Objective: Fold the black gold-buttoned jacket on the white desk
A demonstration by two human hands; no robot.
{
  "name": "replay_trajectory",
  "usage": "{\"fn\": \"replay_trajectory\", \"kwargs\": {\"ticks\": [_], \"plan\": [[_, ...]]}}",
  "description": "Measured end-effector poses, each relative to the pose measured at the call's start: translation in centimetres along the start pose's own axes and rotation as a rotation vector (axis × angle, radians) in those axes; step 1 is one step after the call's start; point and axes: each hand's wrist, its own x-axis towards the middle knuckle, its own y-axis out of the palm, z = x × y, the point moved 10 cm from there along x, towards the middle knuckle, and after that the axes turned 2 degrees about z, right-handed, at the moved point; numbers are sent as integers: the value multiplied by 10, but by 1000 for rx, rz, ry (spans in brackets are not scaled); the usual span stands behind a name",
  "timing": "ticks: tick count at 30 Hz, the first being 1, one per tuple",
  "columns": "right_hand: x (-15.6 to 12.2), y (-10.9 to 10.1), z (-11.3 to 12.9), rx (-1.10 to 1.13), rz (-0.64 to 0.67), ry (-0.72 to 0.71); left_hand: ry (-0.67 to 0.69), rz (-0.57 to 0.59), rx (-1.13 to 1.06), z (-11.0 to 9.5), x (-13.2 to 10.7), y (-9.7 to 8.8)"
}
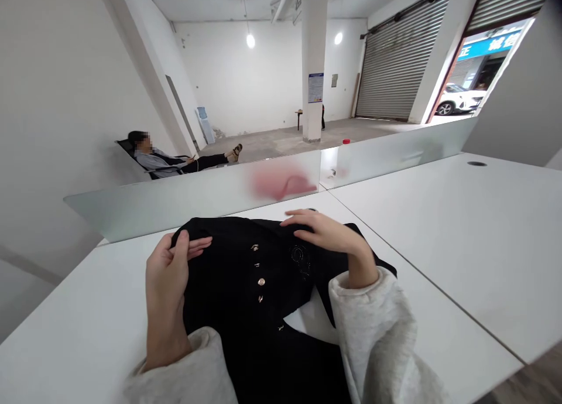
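A black buttoned garment (pixel 232 275), perhaps a jacket, lies spread on the white table before me. Several gold-coloured buttons run down its front, and a glittery outlined motif shows on its right part. My left hand (pixel 169 269) pinches the upper left edge of the cloth between thumb and fingers. Over the upper right part, my right hand (pixel 322 228) hovers or rests lightly with fingers stretched out and apart; whether its fingertips touch the cloth I cannot tell. The lower end of the garment runs out of view toward me.
A frosted glass divider (pixel 197 199) runs along the back of the white table (pixel 439 228). Behind it a blurred pink-red thing (pixel 281 181) shows through. A person (pixel 162 158) reclines in a chair at left. The table has a seam and a round dark cable hole (pixel 477 164).
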Motion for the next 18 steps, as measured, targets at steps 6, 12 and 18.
{"fn": "replay_trajectory", "kwargs": {"ticks": [6,12,18], "plan": [[30,59,5,-157,237,40,54,-8,2,-11,-6,-11],[8,65,-13,-689,254,168,141,44,123,-15,-2,-16],[-29,69,-1,-1033,381,50,211,-51,206,-29,-8,-24]]}}
